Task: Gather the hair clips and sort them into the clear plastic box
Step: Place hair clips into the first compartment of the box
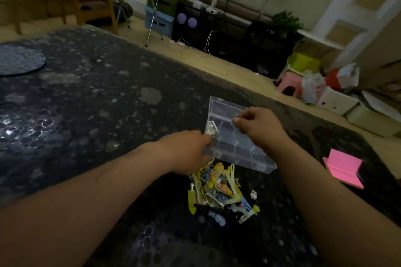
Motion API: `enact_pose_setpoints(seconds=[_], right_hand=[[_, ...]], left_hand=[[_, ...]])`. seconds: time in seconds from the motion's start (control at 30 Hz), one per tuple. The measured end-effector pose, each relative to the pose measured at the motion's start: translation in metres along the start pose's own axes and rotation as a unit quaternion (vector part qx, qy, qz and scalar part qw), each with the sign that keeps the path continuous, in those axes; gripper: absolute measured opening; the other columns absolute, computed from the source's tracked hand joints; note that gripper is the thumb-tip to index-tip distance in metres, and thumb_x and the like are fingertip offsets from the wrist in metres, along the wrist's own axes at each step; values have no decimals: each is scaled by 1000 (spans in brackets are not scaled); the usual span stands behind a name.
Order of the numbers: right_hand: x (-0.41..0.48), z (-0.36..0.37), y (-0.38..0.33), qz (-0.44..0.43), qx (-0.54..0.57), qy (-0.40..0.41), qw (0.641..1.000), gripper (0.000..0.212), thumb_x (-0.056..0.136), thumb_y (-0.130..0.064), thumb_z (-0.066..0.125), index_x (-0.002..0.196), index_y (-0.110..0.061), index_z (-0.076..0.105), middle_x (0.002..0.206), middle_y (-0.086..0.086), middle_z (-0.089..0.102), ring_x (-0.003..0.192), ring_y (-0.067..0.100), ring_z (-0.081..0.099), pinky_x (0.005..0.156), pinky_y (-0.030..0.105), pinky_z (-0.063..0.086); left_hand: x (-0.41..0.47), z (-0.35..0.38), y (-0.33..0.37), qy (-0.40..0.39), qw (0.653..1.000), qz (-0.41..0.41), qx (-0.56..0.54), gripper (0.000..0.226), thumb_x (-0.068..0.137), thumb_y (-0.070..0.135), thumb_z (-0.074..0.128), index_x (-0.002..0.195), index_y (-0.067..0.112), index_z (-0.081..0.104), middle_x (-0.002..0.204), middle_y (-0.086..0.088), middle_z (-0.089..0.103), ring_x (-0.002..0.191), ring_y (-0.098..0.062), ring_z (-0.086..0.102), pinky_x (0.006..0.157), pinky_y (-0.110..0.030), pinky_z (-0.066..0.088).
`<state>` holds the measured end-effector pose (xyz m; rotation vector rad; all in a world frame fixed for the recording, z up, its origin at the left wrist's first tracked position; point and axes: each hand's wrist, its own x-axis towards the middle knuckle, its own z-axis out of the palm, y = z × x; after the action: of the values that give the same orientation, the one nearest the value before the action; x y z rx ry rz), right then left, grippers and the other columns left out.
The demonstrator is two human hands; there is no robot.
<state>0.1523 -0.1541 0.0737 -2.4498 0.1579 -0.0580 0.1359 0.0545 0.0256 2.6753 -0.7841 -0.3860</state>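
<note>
a head-worn view looked down at two bare forearms reaching over a dark, bubble-patterned rug (86, 115). a clear plastic box (238, 147) with divided compartments lay open on the rug, its lid flat behind it. the left hand (186, 151) gripped the box's near left edge with curled fingers. the fingertips were smeared behind the plastic and hard to make out. the right hand (258, 125) hovered over the middle compartments, thumb and forefinger pinching a small clip (236, 118). the clip was pale and glinting, too blurred to show its shape. a few white clips (212, 128) sat in the far left compartment. the other compartments were too transparent and dim to read.

just in front of the box, touching its near edge, lay a loose pile of hair clips (219, 191), yellow, cream, pink and blue, tangled so single clips were hard to separate. the left hand covered the pile's top edge. one tiny white piece (253, 194) lay just to the pile's right. a pink notepad (345, 167) sat well to the right on the rug, next to a dark object partly cut off by the frame edge. blurred furniture and a pink stool (289, 84) stood beyond the rug.
</note>
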Motion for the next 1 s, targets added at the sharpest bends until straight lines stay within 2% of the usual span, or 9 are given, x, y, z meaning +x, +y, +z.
enact_pose_setpoints(seconds=[0.1, 0.13, 0.2, 0.3, 0.47, 0.6, 0.77, 0.9, 1.0], right_hand=[[32, 23, -7, 16, -40, -24, 999, 22, 98, -29, 76, 92, -8, 78, 92, 17, 77, 89, 32, 73, 80, 50, 61], [39, 32, -7, 20, -63, -35, 997, 25, 97, -29, 77, 89, -6, 79, 92, 19, 77, 86, 32, 74, 82, 53, 61], [47, 43, -7, 25, -116, -53, 991, 27, 97, -31, 77, 81, -10, 80, 89, 17, 78, 81, 28, 73, 80, 51, 62], [53, 48, -7, 26, -166, -70, 983, 29, 99, -34, 75, 74, -19, 76, 89, 13, 77, 84, 26, 72, 81, 47, 61], [53, 48, -6, 21, -161, -48, 986, 30, 100, -36, 73, 83, -12, 78, 86, 13, 76, 82, 28, 72, 80, 47, 62], [49, 49, -2, 27, -170, -49, 984, 28, 102, -36, 70, 85, -14, 74, 87, 11, 73, 84, 26, 69, 85, 48, 62], [44, 47, 2, 33, -141, -35, 989, 26, 102, -32, 69, 87, -12, 76, 87, 12, 73, 85, 28, 70, 85, 50, 62], [36, 40, 3, 14, -120, -12, 993, 27, 106, -30, 62, 88, -13, 74, 88, 13, 74, 76, 23, 67, 73, 43, 57], [19, 26, 1, -19, -113, 34, 993, 25, 107, -30, 61, 90, -16, 71, 84, 7, 70, 70, 17, 62, 61, 30, 46]], left_hand=[[1, -1, 0, -7, 1000, -3, 0, 41, 103, 50, 48, 137, 28, 49, 121, 0, 52, 115, -25, 55, 90, -38, 47], [2, -1, -1, -9, 1000, -3, 0, 39, 103, 50, 48, 135, 27, 50, 121, -1, 53, 113, -25, 55, 88, -39, 47], [2, -2, -2, -16, 1000, -3, -1, 40, 103, 50, 49, 135, 28, 49, 124, -4, 53, 114, -27, 55, 90, -41, 48], [2, -3, -3, -19, 1000, -1, -5, 42, 103, 50, 49, 139, 28, 49, 129, -5, 53, 119, -28, 54, 97, -45, 49], [2, -4, -3, -26, 1000, 1, -11, 46, 103, 50, 49, 142, 27, 48, 132, -6, 53, 123, -28, 52, 102, -46, 49], [3, -4, -4, -26, 1000, 3, -16, 48, 102, 51, 49, 145, 29, 46, 134, -6, 52, 126, -28, 51, 102, -45, 48], [3, -3, -3, -18, 1000, 2, -18, 56, 102, 52, 49, 153, 34, 36, 144, -5, 48, 131, -29, 49, 105, -47, 47], [3, -6, -3, -12, 1000, -2, -25, 58, 103, 51, 49, 156, 36, 32, 144, -4, 48, 129, -28, 52, 106, -48, 47], [2, -7, -2, -5, 1000, -2, -29, 57, 103, 51, 49, 155, 36, 33, 141, -4, 49, 126, -27, 54, 105, -46, 48]])
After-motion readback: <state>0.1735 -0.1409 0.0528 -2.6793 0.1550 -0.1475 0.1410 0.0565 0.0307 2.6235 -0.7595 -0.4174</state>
